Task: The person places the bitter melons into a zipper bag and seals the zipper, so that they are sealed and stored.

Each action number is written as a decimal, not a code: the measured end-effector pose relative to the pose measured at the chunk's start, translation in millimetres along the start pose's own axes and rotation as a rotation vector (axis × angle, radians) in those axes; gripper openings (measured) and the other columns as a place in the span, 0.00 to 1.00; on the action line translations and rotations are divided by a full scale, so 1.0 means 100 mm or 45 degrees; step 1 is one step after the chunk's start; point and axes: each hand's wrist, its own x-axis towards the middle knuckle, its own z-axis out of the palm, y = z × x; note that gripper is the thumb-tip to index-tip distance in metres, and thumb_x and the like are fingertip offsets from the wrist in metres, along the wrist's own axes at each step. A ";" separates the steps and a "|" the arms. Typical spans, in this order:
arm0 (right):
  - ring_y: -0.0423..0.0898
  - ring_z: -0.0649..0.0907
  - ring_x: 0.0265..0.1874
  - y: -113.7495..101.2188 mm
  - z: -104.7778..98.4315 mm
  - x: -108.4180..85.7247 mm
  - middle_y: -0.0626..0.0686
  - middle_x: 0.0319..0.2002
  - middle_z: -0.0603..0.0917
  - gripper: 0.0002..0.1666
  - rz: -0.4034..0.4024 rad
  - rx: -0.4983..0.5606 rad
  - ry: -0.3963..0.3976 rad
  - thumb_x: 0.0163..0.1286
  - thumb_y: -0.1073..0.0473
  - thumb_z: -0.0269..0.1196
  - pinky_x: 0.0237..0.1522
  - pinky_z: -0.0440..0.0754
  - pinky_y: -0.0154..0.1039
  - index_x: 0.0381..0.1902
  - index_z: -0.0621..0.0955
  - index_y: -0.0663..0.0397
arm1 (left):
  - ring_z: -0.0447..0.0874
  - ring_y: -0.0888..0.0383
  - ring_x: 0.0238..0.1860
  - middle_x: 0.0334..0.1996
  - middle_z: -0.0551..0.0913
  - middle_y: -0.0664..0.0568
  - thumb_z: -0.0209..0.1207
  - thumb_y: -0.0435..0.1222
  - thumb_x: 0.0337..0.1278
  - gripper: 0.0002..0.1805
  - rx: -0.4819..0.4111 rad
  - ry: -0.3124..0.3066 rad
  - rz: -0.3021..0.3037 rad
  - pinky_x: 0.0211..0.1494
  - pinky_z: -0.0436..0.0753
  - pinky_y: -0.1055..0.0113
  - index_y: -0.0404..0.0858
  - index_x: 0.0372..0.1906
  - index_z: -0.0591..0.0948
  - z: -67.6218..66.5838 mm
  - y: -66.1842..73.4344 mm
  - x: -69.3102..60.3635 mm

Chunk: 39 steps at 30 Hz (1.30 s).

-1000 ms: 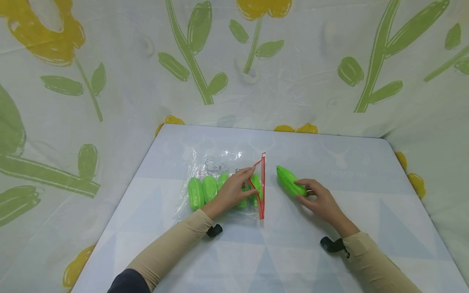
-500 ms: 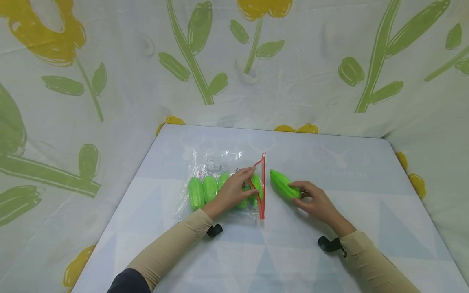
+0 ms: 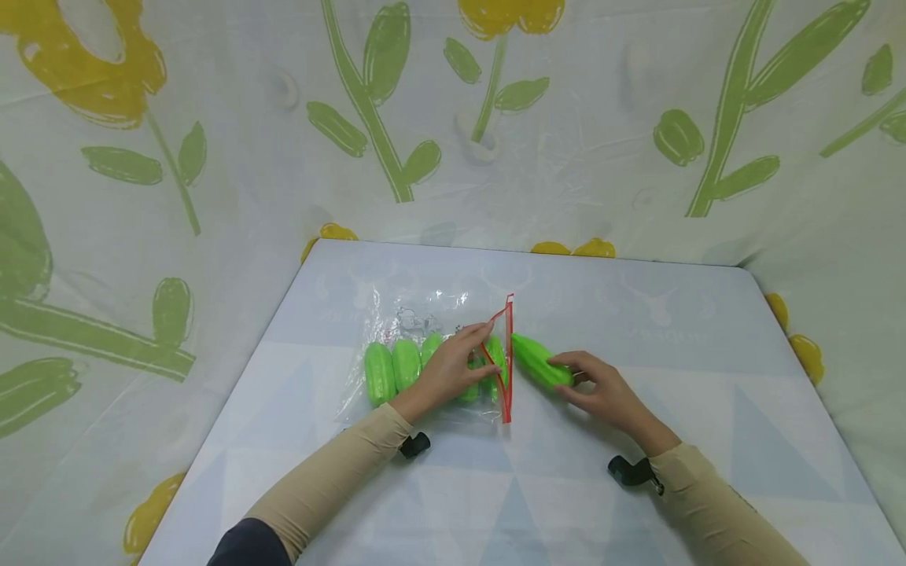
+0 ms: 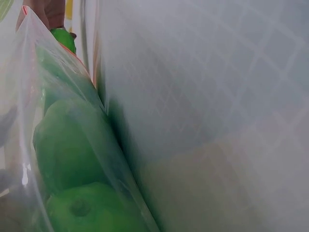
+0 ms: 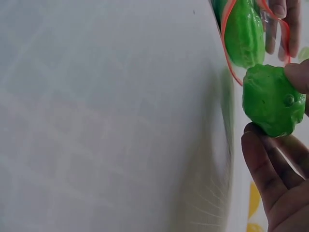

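On the table lies a clear zip bag (image 3: 439,303) with a red zip strip, its mouth parted and facing right. Several green gourds (image 3: 380,373) are side by side inside it. My left hand (image 3: 447,369) pinches the raised upper edge of the mouth. In my right hand (image 3: 602,387) is another bright green, ridged gourd (image 3: 539,363), gripped at its near end between thumb and fingers. Its pointed end is at the bag's mouth; whether it touches the strip I cannot tell. The right wrist view shows the held gourd's blunt end (image 5: 271,100) and the red-edged opening (image 5: 225,36) beyond.
The pale patterned tabletop (image 3: 708,330) extends around the bag and both forearms. A black wrist device (image 3: 630,472) hangs below the right sleeve, and another black device (image 3: 414,446) is under the left. A curtain (image 3: 566,181) printed with flowers rises behind the table.
My right hand has carried the gourd leftward, from a gap right of the bag to its mouth. My left hand and the bag have stayed in place.
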 end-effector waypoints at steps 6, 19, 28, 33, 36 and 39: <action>0.45 0.83 0.46 -0.01 0.01 -0.01 0.52 0.56 0.83 0.27 -0.029 0.029 -0.055 0.64 0.64 0.73 0.44 0.87 0.40 0.61 0.82 0.47 | 0.80 0.51 0.58 0.71 0.72 0.47 0.71 0.46 0.60 0.45 0.013 -0.006 -0.016 0.62 0.80 0.55 0.38 0.78 0.65 -0.01 0.01 0.00; 0.42 0.82 0.49 -0.06 0.03 0.00 0.49 0.56 0.83 0.28 -0.052 0.056 -0.113 0.63 0.63 0.74 0.47 0.86 0.37 0.61 0.82 0.46 | 0.81 0.51 0.55 0.70 0.72 0.45 0.71 0.46 0.60 0.45 0.038 0.000 0.012 0.61 0.80 0.56 0.39 0.78 0.64 -0.01 0.03 0.00; 0.42 0.82 0.50 -0.09 0.05 0.01 0.46 0.57 0.82 0.27 -0.024 0.097 -0.184 0.65 0.58 0.74 0.51 0.85 0.37 0.61 0.82 0.42 | 0.81 0.52 0.54 0.70 0.73 0.46 0.71 0.46 0.60 0.45 0.035 0.013 0.037 0.59 0.81 0.57 0.39 0.78 0.65 0.00 0.02 0.02; 0.42 0.83 0.49 -0.09 0.05 0.01 0.46 0.57 0.82 0.27 -0.032 0.114 -0.199 0.65 0.58 0.74 0.51 0.85 0.38 0.61 0.82 0.42 | 0.81 0.51 0.57 0.70 0.73 0.46 0.71 0.46 0.60 0.45 0.041 0.012 0.039 0.61 0.81 0.56 0.40 0.78 0.64 -0.01 0.04 0.01; 0.42 0.83 0.49 -0.08 0.05 0.00 0.46 0.56 0.82 0.27 -0.051 0.115 -0.200 0.65 0.60 0.74 0.50 0.85 0.38 0.61 0.82 0.43 | 0.80 0.50 0.58 0.70 0.73 0.46 0.70 0.47 0.60 0.45 0.043 0.004 0.031 0.61 0.81 0.55 0.40 0.78 0.64 -0.01 0.05 0.01; 0.41 0.83 0.48 -0.08 0.04 -0.01 0.46 0.56 0.82 0.27 -0.069 0.115 -0.199 0.65 0.61 0.73 0.50 0.85 0.38 0.61 0.82 0.44 | 0.81 0.51 0.57 0.69 0.73 0.46 0.71 0.46 0.60 0.45 0.040 0.001 0.027 0.60 0.81 0.56 0.41 0.78 0.64 -0.02 0.06 0.01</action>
